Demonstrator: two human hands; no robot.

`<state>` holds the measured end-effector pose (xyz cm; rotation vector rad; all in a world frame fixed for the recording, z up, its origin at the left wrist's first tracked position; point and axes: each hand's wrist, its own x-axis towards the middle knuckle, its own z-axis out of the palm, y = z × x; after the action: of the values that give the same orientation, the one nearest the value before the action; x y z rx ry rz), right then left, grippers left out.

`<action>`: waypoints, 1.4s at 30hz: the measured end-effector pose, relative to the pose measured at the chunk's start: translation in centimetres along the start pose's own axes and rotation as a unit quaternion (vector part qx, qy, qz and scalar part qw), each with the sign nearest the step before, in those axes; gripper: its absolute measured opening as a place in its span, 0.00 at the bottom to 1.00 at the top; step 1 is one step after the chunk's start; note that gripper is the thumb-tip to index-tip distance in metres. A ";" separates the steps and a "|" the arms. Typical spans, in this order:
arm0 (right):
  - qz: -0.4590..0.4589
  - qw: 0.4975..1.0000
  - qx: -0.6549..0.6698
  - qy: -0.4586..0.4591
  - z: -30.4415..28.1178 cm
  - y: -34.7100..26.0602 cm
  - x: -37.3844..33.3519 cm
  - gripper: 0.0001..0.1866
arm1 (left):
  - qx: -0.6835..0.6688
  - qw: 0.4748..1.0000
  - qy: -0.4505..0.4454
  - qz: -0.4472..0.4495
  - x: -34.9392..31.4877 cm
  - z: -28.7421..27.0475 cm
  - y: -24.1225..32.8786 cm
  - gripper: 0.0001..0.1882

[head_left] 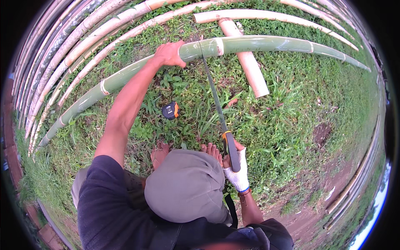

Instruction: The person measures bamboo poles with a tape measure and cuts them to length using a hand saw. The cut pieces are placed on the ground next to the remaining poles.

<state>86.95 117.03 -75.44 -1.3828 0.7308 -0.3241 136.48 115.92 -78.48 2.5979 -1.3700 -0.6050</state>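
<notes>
A long green bamboo pole (266,43) lies across in front of me, bowed by the lens. My bare left hand (170,54) grips it from above, left of the saw cut. In my right hand (236,166), which wears a white glove, is the dark and orange handle of a hand saw (216,98). The saw's blade runs away from me, and its far end sits in the pole near a pale joint ring. A short, pale bamboo piece (250,75) lies crosswise under the pole, to the right of the blade.
A black and orange tape measure (170,111) lies in the grass by my feet. Several pale bamboo poles (89,43) lie side by side at the far left and back. More thin poles (354,179) lie at the right, beside bare soil.
</notes>
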 end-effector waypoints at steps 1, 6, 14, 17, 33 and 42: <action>0.007 1.000 -0.008 0.006 -0.2 -1.1 -1.3 0.36 | 0.006 1.000 0.000 -0.002 -0.4 0.3 0.0 0.50; -0.126 0.990 -0.061 -0.008 3.2 1.0 18.5 0.36 | 0.016 0.998 0.033 0.045 2.0 -1.2 2.7 0.47; -0.082 0.997 -0.010 0.008 4.3 2.5 14.6 0.43 | -0.006 0.999 0.016 0.035 -1.6 -0.4 2.9 0.44; -0.095 0.995 -0.010 0.031 4.9 1.6 15.2 0.42 | 0.018 0.999 0.048 -0.002 -1.9 0.1 3.7 0.42; -0.155 0.986 -0.038 0.041 5.6 1.5 15.9 0.41 | -0.044 0.983 -0.166 0.061 4.4 -1.8 4.9 0.50; -0.150 0.987 -0.058 0.031 5.4 -7.3 17.3 0.38 | 0.007 0.998 -0.056 0.015 1.8 -1.8 7.8 0.44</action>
<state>104.72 109.23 -73.17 -1.6028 0.5993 -0.5697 132.23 109.87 -74.93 2.5848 -1.4471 -0.7494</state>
